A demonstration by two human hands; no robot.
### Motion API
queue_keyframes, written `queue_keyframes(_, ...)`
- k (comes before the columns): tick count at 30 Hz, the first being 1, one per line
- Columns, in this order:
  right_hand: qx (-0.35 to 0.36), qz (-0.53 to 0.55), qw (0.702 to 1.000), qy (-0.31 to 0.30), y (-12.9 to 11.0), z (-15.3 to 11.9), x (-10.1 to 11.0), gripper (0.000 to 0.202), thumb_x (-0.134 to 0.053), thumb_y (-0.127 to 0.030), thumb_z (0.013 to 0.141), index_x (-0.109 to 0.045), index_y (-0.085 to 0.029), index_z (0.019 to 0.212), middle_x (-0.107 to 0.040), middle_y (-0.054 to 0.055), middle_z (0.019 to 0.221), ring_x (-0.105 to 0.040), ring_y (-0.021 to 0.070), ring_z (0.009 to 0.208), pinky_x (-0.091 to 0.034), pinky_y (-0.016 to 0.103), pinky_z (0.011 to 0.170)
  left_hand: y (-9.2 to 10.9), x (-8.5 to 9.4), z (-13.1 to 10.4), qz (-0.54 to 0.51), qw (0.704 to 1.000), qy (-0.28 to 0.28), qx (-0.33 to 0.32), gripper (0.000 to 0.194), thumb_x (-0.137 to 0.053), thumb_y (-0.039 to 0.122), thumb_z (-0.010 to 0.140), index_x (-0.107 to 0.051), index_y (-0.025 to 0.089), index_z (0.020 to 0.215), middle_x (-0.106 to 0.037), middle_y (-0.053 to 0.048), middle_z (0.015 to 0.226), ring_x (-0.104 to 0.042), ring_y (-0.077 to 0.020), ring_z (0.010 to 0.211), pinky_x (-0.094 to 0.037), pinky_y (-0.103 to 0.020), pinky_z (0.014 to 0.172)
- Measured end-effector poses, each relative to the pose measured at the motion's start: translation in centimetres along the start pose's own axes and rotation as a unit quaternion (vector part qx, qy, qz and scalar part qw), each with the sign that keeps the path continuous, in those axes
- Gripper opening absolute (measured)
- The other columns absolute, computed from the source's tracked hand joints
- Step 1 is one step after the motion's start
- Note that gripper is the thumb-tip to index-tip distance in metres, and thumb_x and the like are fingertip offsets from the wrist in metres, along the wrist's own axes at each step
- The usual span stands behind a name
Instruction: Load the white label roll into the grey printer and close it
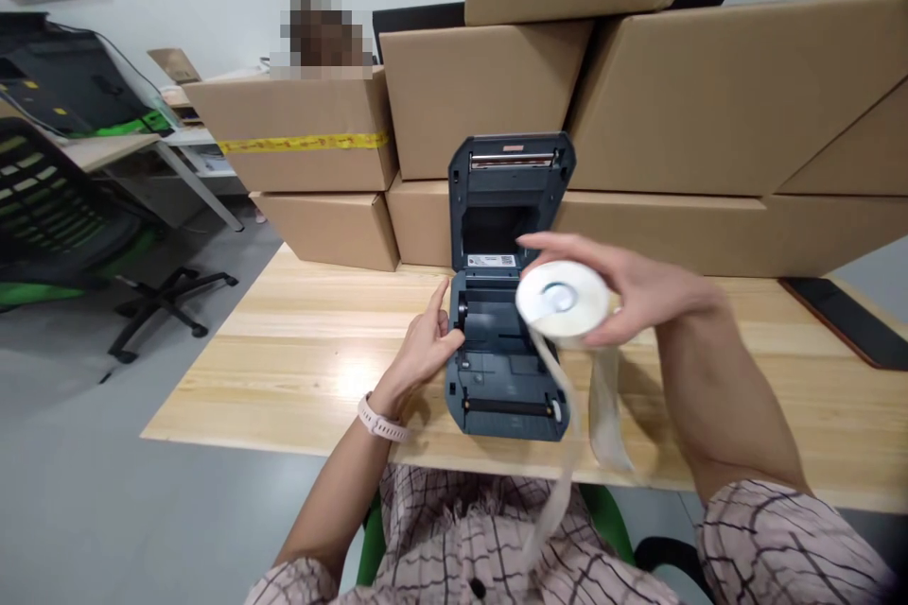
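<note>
A dark grey label printer (pixel 497 378) stands on the wooden table with its lid (pixel 512 146) raised and its roll bay exposed. My left hand (pixel 424 345) is at the printer's left wall, its thumb over the rim and its index finger stretched along the outside. Above the right part of the bay, my right hand (pixel 631 288) grips a white roll of labels (pixel 578 321) around its edge, the core facing me. A loose strip (pixel 564 492) hangs from the roll toward my lap. Another pale strip (pixel 606 416) trails down to the table behind it.
Stacked cardboard boxes (pixel 482 85) line the table's back edge, close behind the raised lid. A dark flat object (pixel 851 321) lies at the right on the wooden table (pixel 284 369). An office chair (pixel 63 208) stands on the left. Part of a person shows beyond the boxes.
</note>
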State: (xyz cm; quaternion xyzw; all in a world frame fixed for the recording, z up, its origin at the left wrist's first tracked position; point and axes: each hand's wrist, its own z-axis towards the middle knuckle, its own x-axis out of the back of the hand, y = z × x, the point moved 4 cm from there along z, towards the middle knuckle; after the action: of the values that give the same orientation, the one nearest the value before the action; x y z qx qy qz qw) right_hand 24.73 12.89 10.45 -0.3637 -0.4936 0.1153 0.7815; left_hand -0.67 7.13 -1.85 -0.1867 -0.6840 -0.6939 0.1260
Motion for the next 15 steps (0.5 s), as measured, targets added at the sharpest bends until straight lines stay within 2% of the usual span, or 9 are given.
queue_keyframes(3, -0.048, 0.030, 0.992, 0.113, 1.4, -3.8, 3.2, 0.111, -0.092, -0.046, 0.068, -0.035, -0.037, 0.163, -0.070, 0.010, 0.135, -0.070, 0.0333, 0.119, -0.059, 0.047, 0.097, 0.0, 0.0, 0.0, -0.001, 1.000, -0.003, -0.009, 0.092, -0.057, 0.020, 0.081, -0.024, 0.018, 0.167, -0.046, 0.007, 0.067, -0.045, -0.0140, 0.063, -0.035, -0.027, 0.065)
queue_keyframes(6, -0.129, 0.054, 0.974, 0.179, 4.6, -6.4, 4.1, 0.110, -0.090, -0.046, 0.073, -0.031, -0.029, 0.164, -0.065, 0.019, 0.142, -0.069, 0.0337, 0.123, -0.058, 0.044, 0.094, -0.2, 0.0, 0.1, -0.004, 1.000, -0.002, -0.020, 0.090, -0.057, 0.020, 0.080, -0.028, 0.019, 0.166, -0.047, 0.007, 0.067, -0.046, -0.0137, 0.063, -0.036, -0.027, 0.064)
queue_keyframes(8, -0.186, 0.063, 0.961, 0.196, 7.0, -7.2, 3.7, 0.114, -0.092, -0.045, 0.069, -0.032, -0.026, 0.164, -0.061, 0.021, 0.147, -0.066, 0.0353, 0.128, -0.057, 0.047, 0.101, -0.3, 0.0, 0.2, -0.006, 1.000, 0.003, -0.023, 0.090, -0.057, 0.019, 0.079, -0.031, 0.019, 0.165, -0.048, 0.007, 0.068, -0.046, -0.0134, 0.063, -0.036, -0.026, 0.064)
queue_keyframes(11, -0.249, 0.076, 0.947, 0.190, 10.2, -7.0, 2.1, 0.117, -0.094, -0.044, 0.064, -0.034, -0.027, 0.163, -0.058, 0.016, 0.151, -0.063, 0.0363, 0.131, -0.054, 0.053, 0.110, -0.5, 0.0, 0.3, -0.010, 1.000, 0.008, -0.021, 0.089, -0.057, 0.019, 0.079, -0.031, 0.020, 0.165, -0.049, 0.007, 0.068, -0.047, -0.0133, 0.063, -0.036, -0.026, 0.064)
queue_keyframes(15, -0.263, 0.103, 0.943, 0.175, 12.7, -5.9, -0.2, 0.113, -0.091, -0.041, 0.066, -0.034, -0.021, 0.162, -0.060, 0.016, 0.149, -0.062, 0.0337, 0.134, -0.051, 0.052, 0.115, -0.5, 0.0, 0.4, -0.012, 1.000, 0.003, -0.023, 0.088, -0.058, 0.020, 0.081, -0.031, 0.020, 0.165, -0.047, 0.008, 0.068, -0.047, -0.0134, 0.064, -0.035, -0.026, 0.065)
